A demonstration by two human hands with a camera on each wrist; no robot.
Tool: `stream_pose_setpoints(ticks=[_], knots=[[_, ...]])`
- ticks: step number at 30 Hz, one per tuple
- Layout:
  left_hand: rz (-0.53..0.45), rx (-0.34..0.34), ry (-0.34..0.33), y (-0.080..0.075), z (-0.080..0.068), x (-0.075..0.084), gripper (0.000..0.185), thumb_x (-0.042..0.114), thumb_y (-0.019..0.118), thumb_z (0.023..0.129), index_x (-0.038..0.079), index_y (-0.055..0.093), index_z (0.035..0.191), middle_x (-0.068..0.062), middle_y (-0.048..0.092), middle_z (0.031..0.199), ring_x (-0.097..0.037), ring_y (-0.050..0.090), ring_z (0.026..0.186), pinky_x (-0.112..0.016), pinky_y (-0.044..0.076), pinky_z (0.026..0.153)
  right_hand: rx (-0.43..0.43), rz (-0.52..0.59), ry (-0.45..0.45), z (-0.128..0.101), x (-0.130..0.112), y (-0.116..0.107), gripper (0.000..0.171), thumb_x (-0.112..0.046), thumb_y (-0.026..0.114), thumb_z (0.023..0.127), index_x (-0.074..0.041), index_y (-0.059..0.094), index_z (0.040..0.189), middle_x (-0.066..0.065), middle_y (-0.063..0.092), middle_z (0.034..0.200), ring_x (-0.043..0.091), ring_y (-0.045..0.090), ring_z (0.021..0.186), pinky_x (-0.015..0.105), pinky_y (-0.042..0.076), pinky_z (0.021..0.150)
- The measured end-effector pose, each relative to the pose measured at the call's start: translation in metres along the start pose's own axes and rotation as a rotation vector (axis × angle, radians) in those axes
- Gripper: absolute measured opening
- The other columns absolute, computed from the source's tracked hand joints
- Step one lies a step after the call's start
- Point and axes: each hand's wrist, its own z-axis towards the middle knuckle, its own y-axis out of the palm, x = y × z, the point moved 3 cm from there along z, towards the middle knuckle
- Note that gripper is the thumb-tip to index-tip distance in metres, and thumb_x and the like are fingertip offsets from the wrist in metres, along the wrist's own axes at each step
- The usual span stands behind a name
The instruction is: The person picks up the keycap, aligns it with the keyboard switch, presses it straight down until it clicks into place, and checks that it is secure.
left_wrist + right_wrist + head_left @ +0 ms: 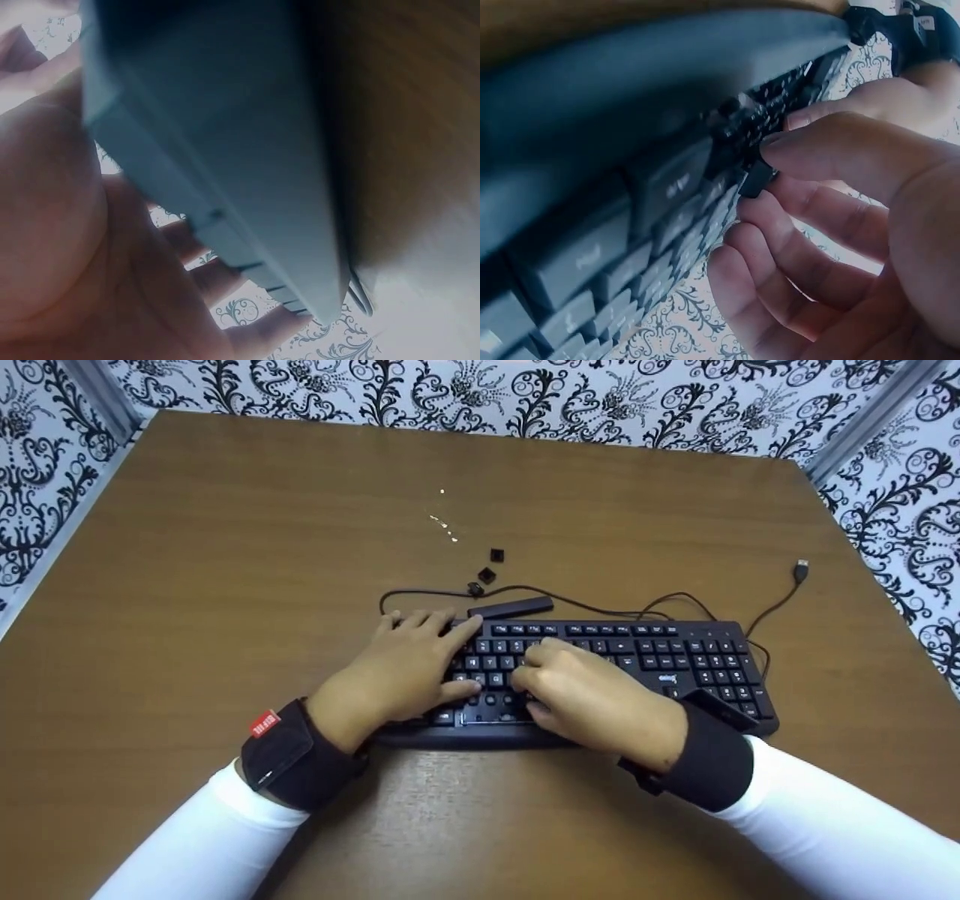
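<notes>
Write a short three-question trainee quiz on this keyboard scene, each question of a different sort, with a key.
1. True or false: the right hand pinches a small black keycap against the keyboard.
2. Where does the left hand rest? A) on the keyboard's left end B) on the bare table C) on the USB plug
3. Fill in: the long spacebar cap lies just ___ the keyboard.

Key: 1 true; 2 A; 3 behind.
</notes>
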Motion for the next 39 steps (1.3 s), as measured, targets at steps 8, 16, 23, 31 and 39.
stream_pose_setpoints(ticks=[8,16,23,31,39], knots=[[0.002,-0.013,-0.011,0.0006,-0.0001,-0.0016,0.08,0.063,0.052,0.096,0.024,0.024,0.16,-0.014,0.03,0.163,-0.041,0.031,0.148,-0.065,0.022,0.119,0.009,-0.005,-0.007,-0.0008,0.0,0.0038,0.012,-0.008,0.077,0.082,-0.005,0.071,0.092,0.007,0.064,0.084,0.023,0.059,0.078,0.035,0.055,0.07],[-0.003,-0.018,-0.011,-0.0004,0.0004,-0.0006,0.081,0.063,0.052,0.095,0.025,0.024,0.16,-0.013,0.029,0.164,-0.041,0.03,0.148,-0.064,0.022,0.119,0.021,-0.016,-0.012,-0.0013,0.0015,0.0019,0.014,-0.005,0.079,0.08,-0.005,0.071,0.092,0.007,0.065,0.084,0.023,0.06,0.079,0.035,0.055,0.071],[0.006,-0.022,-0.005,-0.0015,0.0003,0.0009,0.081,0.064,0.051,0.095,0.026,0.023,0.161,-0.013,0.029,0.164,-0.041,0.03,0.149,-0.065,0.021,0.119,0.023,-0.047,-0.023,-0.0001,0.0004,0.0021,0.013,-0.006,0.08,0.08,-0.005,0.071,0.089,0.007,0.064,0.083,0.023,0.06,0.079,0.034,0.055,0.072],[-0.004,-0.003,-0.001,-0.0011,-0.0009,-0.0005,0.081,0.063,0.053,0.095,0.025,0.024,0.16,-0.013,0.03,0.163,-0.04,0.031,0.148,-0.066,0.021,0.119,0.036,-0.071,-0.058,0.0016,-0.0025,0.0025,0.008,-0.008,0.079,0.082,-0.005,0.072,0.087,0.007,0.064,0.082,0.022,0.061,0.077,0.034,0.056,0.07],[0.012,-0.004,0.0,0.001,-0.0011,-0.0005,0.081,0.063,0.053,0.095,0.024,0.025,0.16,-0.014,0.033,0.162,-0.041,0.033,0.147,-0.066,0.025,0.117,0.088,-0.126,-0.081,-0.0003,-0.0072,0.0091,0.002,-0.003,0.073,0.086,-0.004,0.074,0.087,0.006,0.06,0.079,0.02,0.058,0.073,0.03,0.055,0.063]])
